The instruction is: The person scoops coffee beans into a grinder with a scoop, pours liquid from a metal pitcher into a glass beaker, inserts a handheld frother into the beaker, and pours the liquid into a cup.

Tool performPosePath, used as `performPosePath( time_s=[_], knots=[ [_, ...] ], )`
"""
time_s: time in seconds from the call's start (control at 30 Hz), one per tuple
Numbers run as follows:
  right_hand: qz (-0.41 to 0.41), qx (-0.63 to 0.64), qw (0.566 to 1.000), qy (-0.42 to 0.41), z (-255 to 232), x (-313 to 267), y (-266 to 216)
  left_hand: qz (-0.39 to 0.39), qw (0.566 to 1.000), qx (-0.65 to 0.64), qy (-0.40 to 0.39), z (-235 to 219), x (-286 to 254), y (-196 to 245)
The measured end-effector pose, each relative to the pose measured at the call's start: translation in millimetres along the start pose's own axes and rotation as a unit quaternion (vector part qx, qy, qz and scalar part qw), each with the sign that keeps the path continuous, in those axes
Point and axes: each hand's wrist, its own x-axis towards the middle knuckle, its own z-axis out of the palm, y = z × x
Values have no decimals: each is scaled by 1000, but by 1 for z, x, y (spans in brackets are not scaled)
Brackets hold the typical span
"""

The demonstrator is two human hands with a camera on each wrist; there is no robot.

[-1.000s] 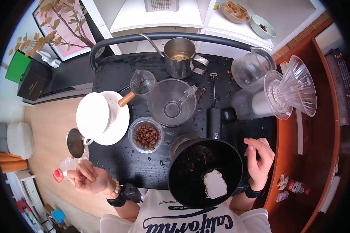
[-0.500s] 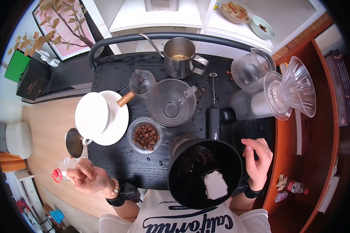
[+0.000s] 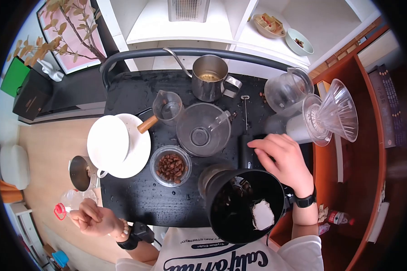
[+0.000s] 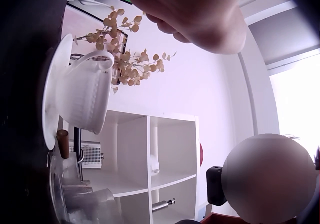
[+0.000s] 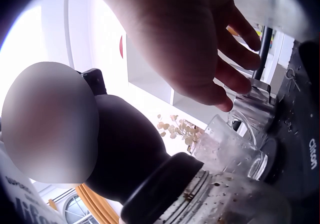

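Note:
My right hand (image 3: 276,153) reaches over the black table (image 3: 135,198), fingers spread and slightly bent above the black frother handle (image 3: 245,152); it holds nothing. In the right wrist view the hand (image 5: 200,49) hovers over the frother handle (image 5: 306,156), and whether it touches is unclear. Just below it stands a black grinder hopper (image 3: 235,207) with beans and a white patch inside. My left hand (image 3: 91,217) hangs off the table's left side, loosely curled and empty, near a plastic bottle with a red cap (image 3: 60,210).
A glass bowl of coffee beans (image 3: 171,165), a glass server (image 3: 202,129), a small pitcher with a wooden handle (image 3: 166,107) and an upturned white cup on a saucer (image 3: 109,142) crowd the middle. A steel kettle (image 3: 209,77), glass carafe (image 3: 287,90) and clear dripper (image 3: 334,112) stand behind.
My right hand has moved from beside the grinder up and left, over the frother handle. The left hand has barely shifted.

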Motion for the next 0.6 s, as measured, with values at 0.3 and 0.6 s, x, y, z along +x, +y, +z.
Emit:
performPosePath(
  time_s=[0.3,0.6],
  knots=[
    [102,209,973,4,11,24,10,-51,998,11,-34,-6,-16,-9],
    [127,347,929,23,18,23,13,-63,994,29,-82,2,-22,-1]
  ],
)
